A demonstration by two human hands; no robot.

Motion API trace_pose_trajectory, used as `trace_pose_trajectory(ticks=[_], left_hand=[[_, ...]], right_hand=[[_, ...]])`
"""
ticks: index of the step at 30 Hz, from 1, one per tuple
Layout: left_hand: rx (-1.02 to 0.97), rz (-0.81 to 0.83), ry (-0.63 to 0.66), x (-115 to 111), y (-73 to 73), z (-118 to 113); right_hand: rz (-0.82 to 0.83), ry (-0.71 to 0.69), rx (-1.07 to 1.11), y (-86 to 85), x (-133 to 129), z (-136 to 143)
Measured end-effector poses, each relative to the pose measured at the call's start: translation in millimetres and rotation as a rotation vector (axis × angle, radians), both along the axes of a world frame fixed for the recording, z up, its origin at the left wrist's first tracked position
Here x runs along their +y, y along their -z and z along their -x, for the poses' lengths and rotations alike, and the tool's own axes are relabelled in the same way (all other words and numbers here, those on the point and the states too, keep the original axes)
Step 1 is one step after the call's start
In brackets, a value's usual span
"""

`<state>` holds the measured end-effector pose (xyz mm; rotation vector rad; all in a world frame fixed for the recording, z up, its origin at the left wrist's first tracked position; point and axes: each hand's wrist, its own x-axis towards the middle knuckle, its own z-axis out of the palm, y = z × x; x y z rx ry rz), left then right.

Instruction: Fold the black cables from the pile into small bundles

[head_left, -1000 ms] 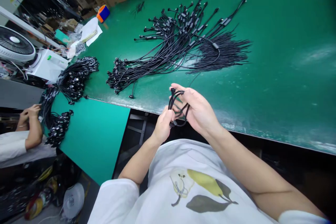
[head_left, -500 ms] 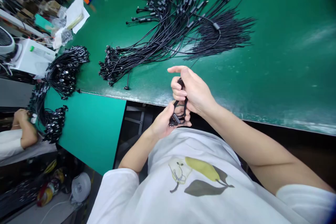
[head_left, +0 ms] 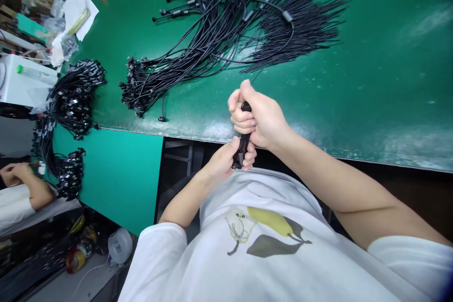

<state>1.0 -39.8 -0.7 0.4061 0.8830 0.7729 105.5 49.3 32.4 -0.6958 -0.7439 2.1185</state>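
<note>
Nearest the camera, the white shirt (head_left: 283, 278) is filling the foreground, and just beyond it both hands are closing on one folded black cable (head_left: 244, 143). The left hand (head_left: 223, 159) is gripping its lower part, thumb on one side and curled fingers on the other, while the right hand (head_left: 266, 119) is making a fist around the upper part. If either grip were loosening, the springy loops could be opening out and slipping free; if the fists were pulling or twisting too hard, the cable could be straining near its connectors. The cable is running upright between the hands, its dark top end poking out of the right fist, its middle showing in the small gap, and its lower end sitting in the left grip. Whether a tie is circling it is staying hidden. Farther off, on the green table (head_left: 382, 89), thin black strands (head_left: 300, 33) are lying against a spread of loose cables (head_left: 191, 52), and at far left a co-worker's hands (head_left: 16, 173) are resting near more bundled cables (head_left: 71, 177).
</note>
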Motion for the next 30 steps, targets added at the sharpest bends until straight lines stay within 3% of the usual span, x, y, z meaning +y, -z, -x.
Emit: trace_pose_trajectory(ticks=[5, 11, 14, 21, 23, 25, 28, 30], left_hand=[[-0.064, -0.005, 0.061, 9, -3.3, 8], [-0.112, 0.075, 0.151, 16, 6.8, 9], [-0.075, 0.095, 0.172, 21, 8.3, 7], [-0.217, 0.141, 0.178, 19, 8.0, -7], [-0.219, 0.155, 0.215, 11, 10.4, -7], [-0.176, 0.149, 0.177, 5, 11.6, -3], [-0.042, 0.071, -0.023, 3, 8.7, 9], [0.040, 0.005, -0.130, 9, 4.5, 17]], right_hand=[[-0.003, -0.010, -0.024, -3.3, 3, -4], [-0.049, -0.118, 0.011, 11.1, 6, -11], [-0.077, -0.136, 0.041, 15.4, 7, -18], [-0.118, -0.219, -0.023, 21.1, 4, -30], [-0.250, -0.238, -0.174, 25.1, 6, -40], [-0.556, -0.158, -0.438, 30.7, 18, -53], [-1.015, 0.054, -0.919, 41.8, 53, -73], [-1.153, 0.060, -1.179, 50.1, 82, -79]])
